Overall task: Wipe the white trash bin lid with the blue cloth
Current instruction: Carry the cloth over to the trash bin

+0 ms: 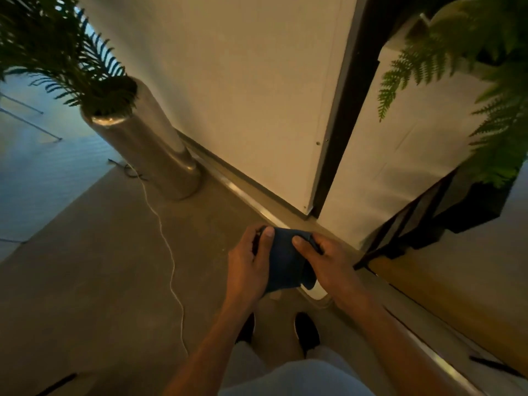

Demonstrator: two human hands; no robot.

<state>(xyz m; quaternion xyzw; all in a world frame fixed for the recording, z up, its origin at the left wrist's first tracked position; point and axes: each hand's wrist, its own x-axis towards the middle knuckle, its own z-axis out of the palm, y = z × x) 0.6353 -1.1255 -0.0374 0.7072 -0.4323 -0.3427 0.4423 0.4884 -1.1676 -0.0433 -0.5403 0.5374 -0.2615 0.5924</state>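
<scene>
Blue cloth [285, 260] stretched between left hand [248, 261] and right hand [325, 258], both hands' fingers pinching its edges.

Bare forearms [217, 332], light grey trousers [294, 375], black shoes [307, 331]

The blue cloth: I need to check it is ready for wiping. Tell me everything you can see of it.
The blue cloth is dark blue, soft-looking fabric, bunched and folded, not spread flat. The left hand and right hand hold it in the air between them, thumbs pressed on its top. Its lower edge hangs loose, partly covering a white object below.
</scene>
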